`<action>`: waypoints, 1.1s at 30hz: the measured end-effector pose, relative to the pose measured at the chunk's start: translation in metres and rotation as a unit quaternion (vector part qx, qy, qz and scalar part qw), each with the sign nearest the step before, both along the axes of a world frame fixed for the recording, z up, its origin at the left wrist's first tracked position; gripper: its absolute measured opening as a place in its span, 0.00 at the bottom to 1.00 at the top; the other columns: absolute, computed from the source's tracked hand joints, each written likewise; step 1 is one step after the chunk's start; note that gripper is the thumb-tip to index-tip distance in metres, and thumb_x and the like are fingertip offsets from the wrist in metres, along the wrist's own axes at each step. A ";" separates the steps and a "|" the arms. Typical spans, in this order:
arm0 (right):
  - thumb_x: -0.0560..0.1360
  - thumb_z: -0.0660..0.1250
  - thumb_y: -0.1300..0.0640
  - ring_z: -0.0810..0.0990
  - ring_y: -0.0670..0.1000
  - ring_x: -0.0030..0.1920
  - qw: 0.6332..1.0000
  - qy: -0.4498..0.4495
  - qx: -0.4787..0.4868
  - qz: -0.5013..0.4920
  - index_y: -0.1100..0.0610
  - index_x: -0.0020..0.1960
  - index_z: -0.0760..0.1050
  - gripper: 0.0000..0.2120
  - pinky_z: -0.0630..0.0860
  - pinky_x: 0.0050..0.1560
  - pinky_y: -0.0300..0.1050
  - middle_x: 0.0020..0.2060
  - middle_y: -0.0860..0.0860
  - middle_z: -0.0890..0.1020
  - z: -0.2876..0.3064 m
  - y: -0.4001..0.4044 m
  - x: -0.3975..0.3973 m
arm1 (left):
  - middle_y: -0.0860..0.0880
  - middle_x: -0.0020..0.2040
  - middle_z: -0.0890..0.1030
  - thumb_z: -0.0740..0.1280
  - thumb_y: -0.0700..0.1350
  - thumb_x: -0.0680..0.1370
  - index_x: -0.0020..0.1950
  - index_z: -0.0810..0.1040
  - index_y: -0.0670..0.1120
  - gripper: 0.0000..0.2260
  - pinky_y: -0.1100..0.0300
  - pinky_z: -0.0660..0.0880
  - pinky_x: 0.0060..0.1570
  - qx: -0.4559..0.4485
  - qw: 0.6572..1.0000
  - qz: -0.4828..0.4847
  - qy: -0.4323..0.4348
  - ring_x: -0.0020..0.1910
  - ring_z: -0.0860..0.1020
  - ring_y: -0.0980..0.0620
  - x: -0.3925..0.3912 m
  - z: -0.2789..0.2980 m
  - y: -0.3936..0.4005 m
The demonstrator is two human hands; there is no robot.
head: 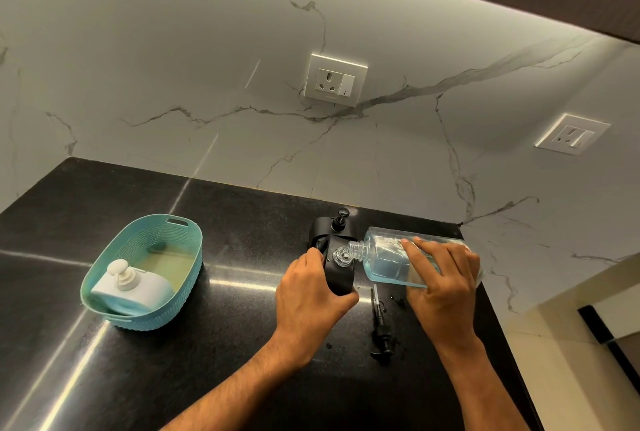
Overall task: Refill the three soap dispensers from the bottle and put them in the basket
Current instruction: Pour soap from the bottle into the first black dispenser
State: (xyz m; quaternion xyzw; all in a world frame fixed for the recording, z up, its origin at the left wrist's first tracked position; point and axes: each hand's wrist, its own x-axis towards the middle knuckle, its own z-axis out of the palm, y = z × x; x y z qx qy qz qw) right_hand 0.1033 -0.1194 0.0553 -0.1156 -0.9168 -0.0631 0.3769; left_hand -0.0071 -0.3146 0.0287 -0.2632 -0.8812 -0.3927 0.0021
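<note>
Both forearms reach in from the bottom edge over the black counter (214, 361). Left hand (311, 295) has its fingers curled round a black dispenser (337, 274), gripping it at the side; its open neck faces up. Right hand (443, 278) is wrapped over a clear bottle (388, 257) of pale blue soap, tipped nearly flat, its mouth touching the dispenser's opening. Whether soap is flowing is hard to make out.

Three dispensers show: the held one, a second black one (332, 224) just behind it with its pump on, half hidden, and a white one (133, 286) lying in the teal basket (104, 254) to the left, well apart from the hands. One loose black pump (379, 323) lies on the counter between the wrists, with small wet spots near it.

Two wall sockets (336, 80) sit on the marble wall; the right one is tilted by the lens
</note>
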 end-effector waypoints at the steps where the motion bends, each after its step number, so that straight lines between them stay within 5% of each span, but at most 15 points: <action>1: 0.60 0.85 0.60 0.73 0.58 0.62 1.000 -0.001 -0.001 -0.001 0.60 0.64 0.81 0.33 0.72 0.61 0.58 0.57 0.58 0.83 0.000 0.000 0.000 | 0.57 0.46 0.73 0.76 0.61 0.68 0.52 0.68 0.54 0.23 0.68 0.67 0.40 0.000 1.000 0.000 0.000 0.44 0.73 0.58 0.000 0.000 0.000; 27: 0.61 0.84 0.59 0.78 0.60 0.60 0.999 -0.006 -0.047 -0.003 0.60 0.65 0.81 0.33 0.73 0.59 0.56 0.59 0.56 0.83 -0.010 0.004 0.002 | 0.57 0.45 0.74 0.76 0.61 0.67 0.51 0.69 0.53 0.23 0.68 0.67 0.39 0.004 1.000 0.006 0.005 0.43 0.73 0.57 0.000 0.002 0.002; 33: 0.63 0.84 0.61 0.78 0.57 0.57 0.995 -0.005 -0.096 -0.005 0.58 0.65 0.81 0.31 0.70 0.56 0.46 0.58 0.53 0.83 -0.016 0.004 -0.002 | 0.57 0.45 0.73 0.76 0.61 0.67 0.51 0.68 0.54 0.23 0.69 0.67 0.39 0.011 1.000 0.000 0.001 0.43 0.73 0.57 -0.001 0.003 0.002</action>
